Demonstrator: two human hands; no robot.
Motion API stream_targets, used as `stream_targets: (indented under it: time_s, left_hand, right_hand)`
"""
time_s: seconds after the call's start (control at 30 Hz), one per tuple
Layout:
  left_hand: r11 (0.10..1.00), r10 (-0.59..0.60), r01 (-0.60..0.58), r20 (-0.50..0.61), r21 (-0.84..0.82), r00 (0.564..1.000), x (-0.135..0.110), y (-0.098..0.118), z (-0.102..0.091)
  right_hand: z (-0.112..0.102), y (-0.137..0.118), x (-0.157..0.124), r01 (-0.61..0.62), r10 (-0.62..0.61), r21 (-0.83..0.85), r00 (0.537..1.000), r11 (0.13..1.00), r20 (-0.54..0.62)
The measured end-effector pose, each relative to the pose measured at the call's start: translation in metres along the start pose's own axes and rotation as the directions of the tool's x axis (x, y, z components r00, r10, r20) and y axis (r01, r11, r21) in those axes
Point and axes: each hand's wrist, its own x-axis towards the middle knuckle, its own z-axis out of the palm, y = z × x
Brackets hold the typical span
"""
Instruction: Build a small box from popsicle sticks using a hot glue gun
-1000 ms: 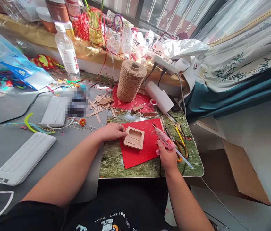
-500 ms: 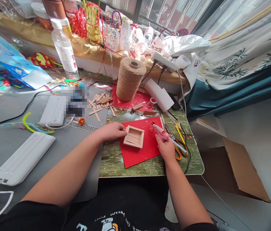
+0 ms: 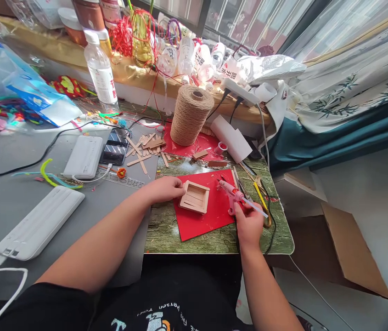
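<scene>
A small square tray of wooden sticks [image 3: 194,196] rests on a red sheet of paper [image 3: 210,216] on the green patterned board [image 3: 166,230]. My left hand [image 3: 164,188] lies curled against the tray's left side, fingertips touching it. My right hand [image 3: 249,223] is closed round the handle of a pink glue gun [image 3: 232,194], whose nozzle points left toward the tray; a clear glue stick juts out behind it.
A spool of jute twine [image 3: 191,116] and loose wooden sticks [image 3: 145,147] lie behind the tray. Scissors [image 3: 261,195] sit right of the gun. Two white power banks [image 3: 38,223], a phone [image 3: 115,147], cables and a water bottle [image 3: 101,73] fill the left. Cardboard [image 3: 352,248] lies on the floor.
My right hand has shifted its grip on the glue gun, moving lower and to the right behind it. The left hand stays at the tray. The view has shifted slightly.
</scene>
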Motion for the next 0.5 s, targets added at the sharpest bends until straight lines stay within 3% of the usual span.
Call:
stream_targets:
  time_s: [0.07,0.13,0.17,0.23,0.27,0.4,0.5]
  left_hand:
    - [1.000,0.006,-0.006,0.000,0.001,1.000,0.000,-0.001,0.000]
    - [1.000,0.002,-0.002,0.001,0.005,1.000,0.000,0.000,0.000]
    - [1.000,-0.001,0.001,0.000,0.006,1.000,0.000,0.001,0.000]
    - [1.000,0.005,-0.005,-0.004,0.010,1.000,0.000,0.002,0.000]
    - [1.000,0.012,-0.012,-0.007,0.012,1.000,0.000,0.002,0.000]
    - [0.998,0.054,-0.053,-0.013,0.019,0.998,0.002,0.001,0.002]
    - [0.996,0.084,-0.084,-0.018,0.015,0.996,0.003,-0.002,0.004]
  right_hand:
    - [-0.004,-0.002,-0.023,0.236,-0.254,-0.130,0.956,0.963,-0.147]
    - [0.000,-0.010,-0.042,0.457,-0.452,-0.183,0.889,0.870,0.069]
    - [0.006,-0.016,-0.048,0.553,-0.507,-0.183,0.826,0.813,0.247]
    - [0.024,-0.030,-0.050,0.675,-0.527,-0.156,0.681,0.721,0.509]
    - [0.036,-0.037,-0.047,0.693,-0.512,-0.148,0.643,0.706,0.569]
    - [0.079,-0.053,-0.019,0.717,-0.425,-0.157,0.559,0.679,0.712]
    - [0.097,-0.051,-0.004,0.710,-0.375,-0.151,0.525,0.688,0.764]
